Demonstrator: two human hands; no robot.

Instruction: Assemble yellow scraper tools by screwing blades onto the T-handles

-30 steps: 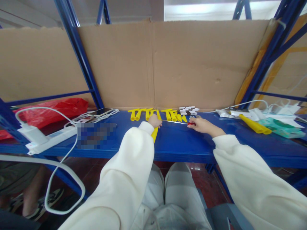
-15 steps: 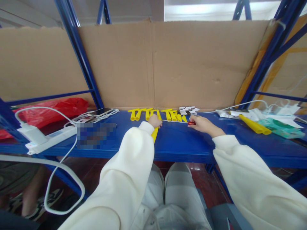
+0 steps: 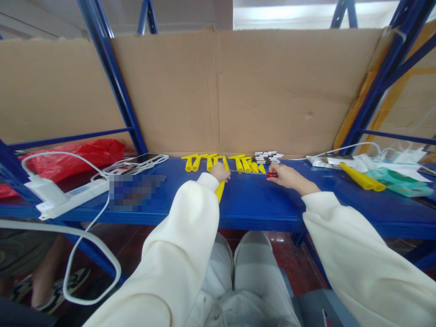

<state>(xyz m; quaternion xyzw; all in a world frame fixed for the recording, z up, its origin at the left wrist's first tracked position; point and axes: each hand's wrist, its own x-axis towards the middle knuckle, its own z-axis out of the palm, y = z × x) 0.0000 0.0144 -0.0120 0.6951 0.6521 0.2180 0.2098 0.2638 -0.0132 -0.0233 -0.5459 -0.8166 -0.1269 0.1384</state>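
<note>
My left hand [image 3: 220, 172] is closed round a yellow piece [image 3: 220, 192] whose tubular lower end sticks out below the fingers. My right hand [image 3: 282, 175] grips the red handle of a screwdriver [image 3: 271, 175]; its thin shaft runs left to the yellow piece at my left hand. Where the tip meets the piece is too small to tell. Behind my hands, several yellow T-shaped pieces [image 3: 189, 163] lie along the back, with more [image 3: 238, 163] to the right of my left hand. Beside them is a stack of small black and white pieces [image 3: 268, 157].
A white power strip [image 3: 71, 198] with cables, a phone [image 3: 146, 158] and a red bag [image 3: 81, 156] are at the left. Yellow tubes [image 3: 363, 177] and a green packet [image 3: 398, 182] lie right. Cardboard [image 3: 218, 91] stands behind the blue table [image 3: 259, 204]. A person's leg shows lower left.
</note>
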